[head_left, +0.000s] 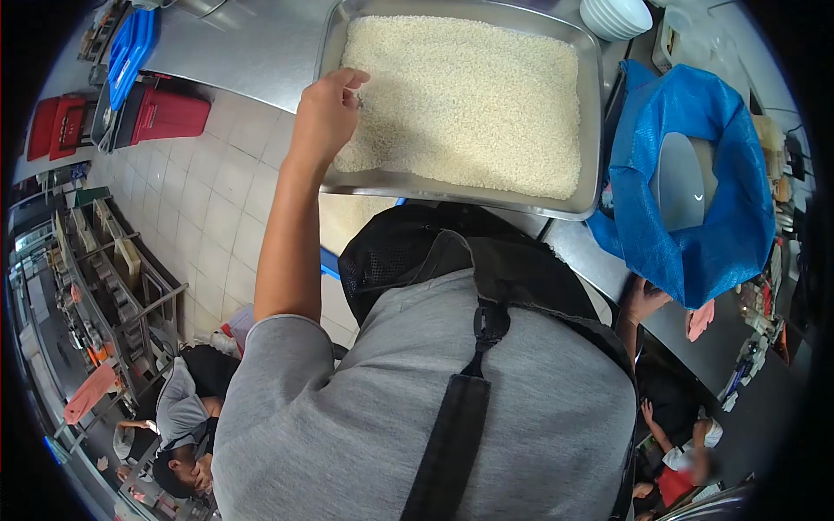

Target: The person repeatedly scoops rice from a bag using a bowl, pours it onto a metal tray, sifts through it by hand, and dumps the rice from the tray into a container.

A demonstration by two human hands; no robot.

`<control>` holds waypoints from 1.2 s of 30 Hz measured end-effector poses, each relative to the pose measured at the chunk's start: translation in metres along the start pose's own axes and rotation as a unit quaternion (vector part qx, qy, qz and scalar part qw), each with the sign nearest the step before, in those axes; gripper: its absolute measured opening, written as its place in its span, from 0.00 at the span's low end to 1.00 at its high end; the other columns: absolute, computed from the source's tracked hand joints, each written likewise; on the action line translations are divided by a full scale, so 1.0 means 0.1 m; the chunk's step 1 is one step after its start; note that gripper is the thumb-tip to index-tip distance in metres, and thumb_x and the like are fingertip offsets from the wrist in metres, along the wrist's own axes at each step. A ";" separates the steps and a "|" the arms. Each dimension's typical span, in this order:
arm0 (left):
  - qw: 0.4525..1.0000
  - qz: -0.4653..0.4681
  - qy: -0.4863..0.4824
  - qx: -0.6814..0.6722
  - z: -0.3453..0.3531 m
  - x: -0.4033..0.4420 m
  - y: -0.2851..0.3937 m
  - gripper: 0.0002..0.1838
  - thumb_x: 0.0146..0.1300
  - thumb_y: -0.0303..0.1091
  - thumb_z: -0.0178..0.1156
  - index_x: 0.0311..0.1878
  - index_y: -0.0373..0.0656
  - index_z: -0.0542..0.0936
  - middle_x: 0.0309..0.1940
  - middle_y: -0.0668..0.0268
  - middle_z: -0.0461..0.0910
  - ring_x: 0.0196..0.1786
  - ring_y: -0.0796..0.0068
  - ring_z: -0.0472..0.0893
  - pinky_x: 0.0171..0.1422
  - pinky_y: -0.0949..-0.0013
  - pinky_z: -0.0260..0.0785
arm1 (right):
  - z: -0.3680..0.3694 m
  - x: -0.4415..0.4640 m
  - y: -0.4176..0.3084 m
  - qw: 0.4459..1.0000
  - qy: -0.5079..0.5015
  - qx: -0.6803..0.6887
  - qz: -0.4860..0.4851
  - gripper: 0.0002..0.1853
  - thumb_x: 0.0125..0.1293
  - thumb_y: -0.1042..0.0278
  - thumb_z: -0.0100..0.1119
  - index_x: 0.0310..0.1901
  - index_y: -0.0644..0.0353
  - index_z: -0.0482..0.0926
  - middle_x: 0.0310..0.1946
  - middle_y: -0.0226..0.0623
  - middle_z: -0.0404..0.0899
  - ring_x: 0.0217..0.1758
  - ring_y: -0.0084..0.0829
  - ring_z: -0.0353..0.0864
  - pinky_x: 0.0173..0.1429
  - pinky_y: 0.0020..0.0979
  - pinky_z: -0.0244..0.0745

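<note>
A wide metal tray (598, 130) filled with white, uncooked rice (469, 95) lies in front of me on the steel counter. Over the tray's left edge reaches my left hand (333, 108), its fingers bent together close to the rice. Whatever those fingertips hold, if anything, is too small to make out. At the right stands a blue woven sack (634, 187) with its mouth rolled open and a pale, rounded object (679, 178) inside. My right hand (643, 300) is at the sack's lower edge, with the fingers hidden behind it.
Stacked white bowls (615, 16) stand beyond the tray's right corner. A red bin (174, 113) and a blue tray (132, 48) are at the left. Metal racking (130, 269) runs along the left side. Other people (187, 425) are behind me on both sides.
</note>
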State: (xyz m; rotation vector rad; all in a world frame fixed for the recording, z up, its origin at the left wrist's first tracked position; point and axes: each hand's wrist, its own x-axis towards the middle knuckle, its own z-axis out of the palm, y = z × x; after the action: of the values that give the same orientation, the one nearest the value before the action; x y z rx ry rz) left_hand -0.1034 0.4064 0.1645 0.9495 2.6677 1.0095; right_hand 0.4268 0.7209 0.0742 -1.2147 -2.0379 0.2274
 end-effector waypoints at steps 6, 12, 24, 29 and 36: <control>0.996 0.006 -0.089 0.001 0.06 -0.09 0.04 0.13 0.59 0.20 0.61 0.46 0.40 0.85 0.40 0.58 0.84 0.43 0.61 0.84 0.52 0.64 0.75 | 0.05 -0.05 0.14 0.999 0.005 0.035 0.019 0.29 0.57 0.56 0.73 0.52 0.72 0.79 0.53 0.54 0.81 0.58 0.49 0.79 0.65 0.44 0.67; 0.993 0.061 -0.075 0.064 0.23 -0.12 0.08 0.10 0.58 0.22 0.63 0.43 0.45 0.86 0.40 0.60 0.80 0.50 0.56 0.78 0.55 0.58 0.71 | 0.04 -0.07 0.23 1.000 -0.005 0.017 0.015 0.29 0.59 0.54 0.71 0.54 0.70 0.79 0.55 0.54 0.80 0.60 0.51 0.77 0.67 0.46 0.65; 0.990 0.042 -0.102 0.087 0.23 -0.10 0.18 0.08 0.54 0.27 0.69 0.38 0.46 0.87 0.43 0.62 0.80 0.53 0.58 0.76 0.59 0.58 0.70 | 0.03 -0.03 -0.05 0.997 -0.024 0.056 0.046 0.22 0.62 0.61 0.68 0.52 0.71 0.81 0.50 0.49 0.84 0.54 0.44 0.81 0.63 0.42 0.70; 0.988 0.050 -0.098 0.108 0.23 -0.09 0.17 0.08 0.52 0.27 0.70 0.37 0.47 0.87 0.43 0.63 0.80 0.55 0.59 0.76 0.62 0.60 0.69 | 0.03 -0.03 0.00 0.998 -0.020 0.045 0.048 0.22 0.63 0.62 0.68 0.51 0.71 0.81 0.50 0.49 0.84 0.53 0.42 0.82 0.62 0.41 0.71; 0.986 0.053 -0.111 0.112 0.17 -0.11 0.20 0.11 0.50 0.26 0.70 0.38 0.48 0.86 0.44 0.63 0.80 0.54 0.59 0.77 0.62 0.60 0.69 | 0.03 -0.02 -0.01 0.998 -0.022 0.037 0.036 0.22 0.64 0.60 0.67 0.51 0.71 0.81 0.50 0.49 0.84 0.53 0.42 0.82 0.61 0.41 0.72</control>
State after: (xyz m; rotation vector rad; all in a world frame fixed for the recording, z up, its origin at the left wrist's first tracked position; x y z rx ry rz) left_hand -0.0788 0.4210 0.1636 1.1821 2.6011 0.5869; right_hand 0.4250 0.7194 0.0719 -1.2474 -2.0082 0.3643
